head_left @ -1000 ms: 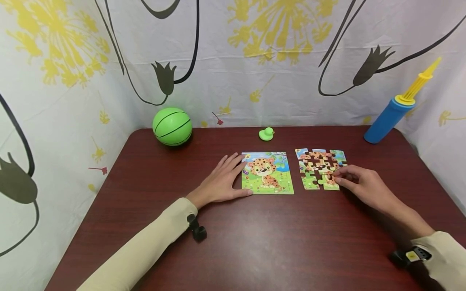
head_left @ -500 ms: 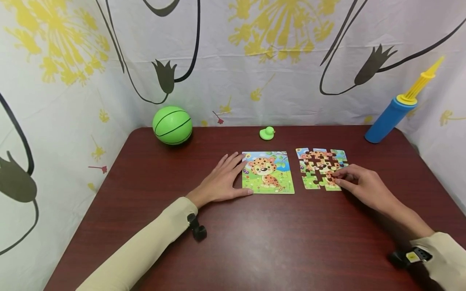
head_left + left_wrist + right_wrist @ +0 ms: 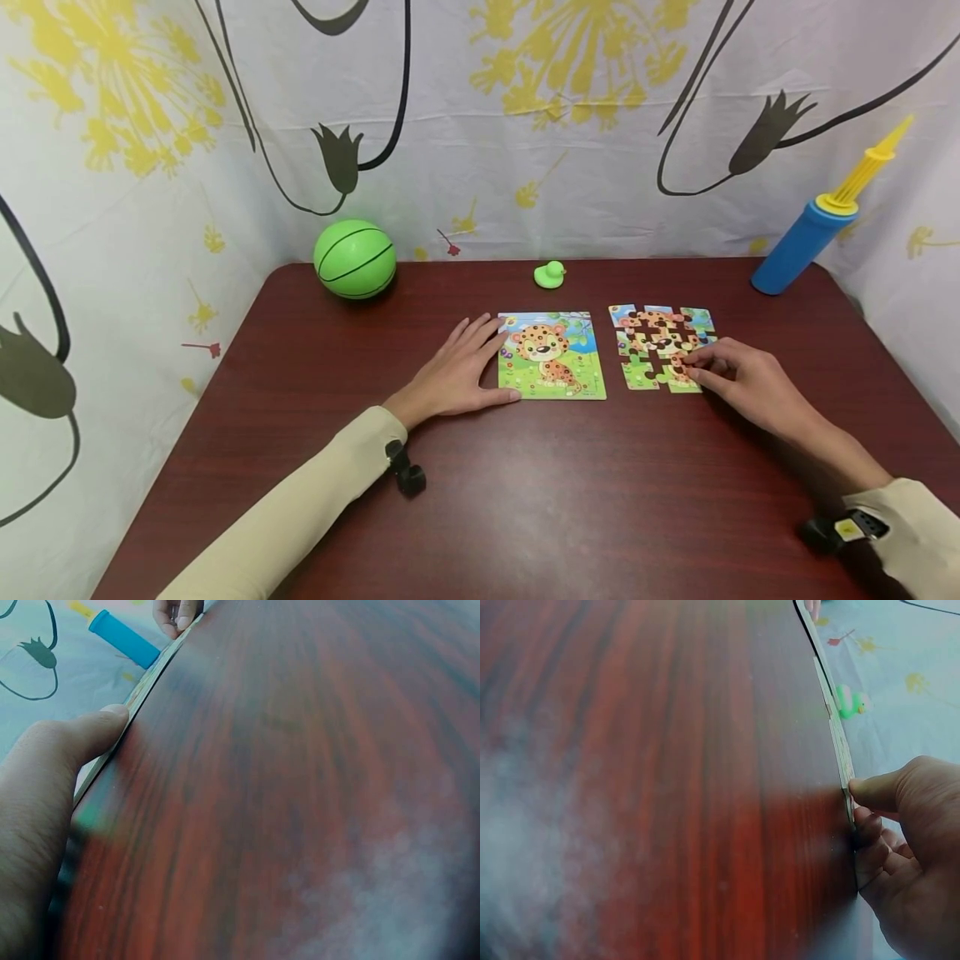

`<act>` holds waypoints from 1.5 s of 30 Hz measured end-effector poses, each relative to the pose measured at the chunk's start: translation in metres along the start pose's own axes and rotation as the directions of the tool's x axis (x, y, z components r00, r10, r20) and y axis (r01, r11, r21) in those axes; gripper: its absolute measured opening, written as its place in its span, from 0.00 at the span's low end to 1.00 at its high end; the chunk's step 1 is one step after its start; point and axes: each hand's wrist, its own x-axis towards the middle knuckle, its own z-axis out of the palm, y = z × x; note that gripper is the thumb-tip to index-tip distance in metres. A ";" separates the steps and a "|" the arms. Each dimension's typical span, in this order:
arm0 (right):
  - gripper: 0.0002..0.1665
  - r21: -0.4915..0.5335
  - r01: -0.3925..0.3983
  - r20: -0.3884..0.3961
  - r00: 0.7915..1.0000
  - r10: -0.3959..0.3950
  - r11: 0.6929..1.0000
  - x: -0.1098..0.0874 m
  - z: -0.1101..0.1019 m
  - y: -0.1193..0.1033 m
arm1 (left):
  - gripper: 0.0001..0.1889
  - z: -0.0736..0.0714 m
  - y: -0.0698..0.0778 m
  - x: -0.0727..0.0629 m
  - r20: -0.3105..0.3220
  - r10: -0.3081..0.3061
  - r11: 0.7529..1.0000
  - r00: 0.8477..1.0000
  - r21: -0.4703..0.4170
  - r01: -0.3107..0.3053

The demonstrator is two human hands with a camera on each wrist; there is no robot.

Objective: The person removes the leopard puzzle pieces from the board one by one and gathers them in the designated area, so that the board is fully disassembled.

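In the head view, a square picture board (image 3: 558,367) with a leopard cub lies mid-table. My left hand (image 3: 463,371) rests with spread fingers over its left edge, thumb along the lower corner; in the left wrist view the thumb (image 3: 101,731) touches the board's side. To the right lies a leopard jigsaw puzzle (image 3: 639,375) of loosely joined pieces with gaps between them. At its lower right, my right hand (image 3: 750,383) pinches a spotted puzzle piece (image 3: 677,363) between thumb and index finger. My fingers partly cover the puzzle's right side.
A green ball (image 3: 355,259) sits at the back left of the dark wooden table (image 3: 525,508). Behind the board stands a small green rubber duck (image 3: 550,275). A blue and yellow hand pump (image 3: 802,246) leans against the patterned cloth at the back right.
The puzzle's bottom right piece has shifted slightly to the right, and my right fingertips have moved a touch left. My left hand and the picture board stay still.
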 end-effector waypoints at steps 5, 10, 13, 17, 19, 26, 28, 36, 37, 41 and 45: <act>0.11 -0.013 0.007 -0.002 1.000 -0.007 1.000 0.000 0.000 -0.002 | 0.57 0.000 0.000 0.000 -0.001 0.000 1.000 1.000 0.000 0.000; 0.11 -0.024 0.004 -0.001 1.000 -0.004 1.000 0.001 0.000 -0.002 | 0.57 0.000 0.001 0.000 0.001 -0.004 1.000 1.000 -0.002 0.004; 0.10 -0.028 0.003 -0.003 1.000 -0.003 1.000 0.001 0.001 -0.001 | 0.57 0.000 0.001 0.000 0.001 -0.004 1.000 1.000 -0.003 0.004; 0.10 -0.032 0.005 -0.008 1.000 -0.005 0.999 0.001 0.001 -0.001 | 0.57 -0.001 0.001 0.000 -0.003 -0.002 1.000 1.000 -0.005 0.002; 0.10 -0.033 0.007 -0.009 1.000 -0.008 0.999 0.001 0.001 -0.001 | 0.56 -0.001 0.001 0.000 -0.005 0.000 1.000 1.000 -0.006 0.000; 0.10 -0.033 0.020 -0.005 1.000 -0.020 0.999 0.000 0.000 -0.002 | 0.57 0.000 0.000 0.000 -0.004 0.002 1.000 1.000 -0.005 -0.002; 0.10 -0.032 0.019 -0.003 1.000 -0.019 0.999 0.001 0.000 -0.002 | 0.57 0.000 0.000 0.000 -0.004 0.003 1.000 1.000 -0.003 -0.003; 0.09 -0.022 0.019 -0.006 1.000 -0.019 1.000 0.003 -0.002 -0.006 | 0.57 0.000 -0.001 0.001 0.003 -0.002 1.000 1.000 0.004 0.002; 0.08 -0.017 0.016 -0.007 1.000 -0.016 1.000 0.003 -0.002 -0.007 | 0.57 0.000 -0.001 0.001 0.003 -0.003 1.000 1.000 0.005 0.003; 0.07 -0.001 -0.004 -0.007 1.000 0.004 1.000 0.004 -0.004 -0.009 | 0.57 0.000 0.000 0.001 0.002 -0.003 1.000 1.000 0.011 0.003; 0.06 0.019 -0.024 -0.004 1.000 0.024 1.000 0.006 -0.006 -0.013 | 0.57 0.000 0.000 0.001 0.004 -0.004 1.000 1.000 0.013 0.004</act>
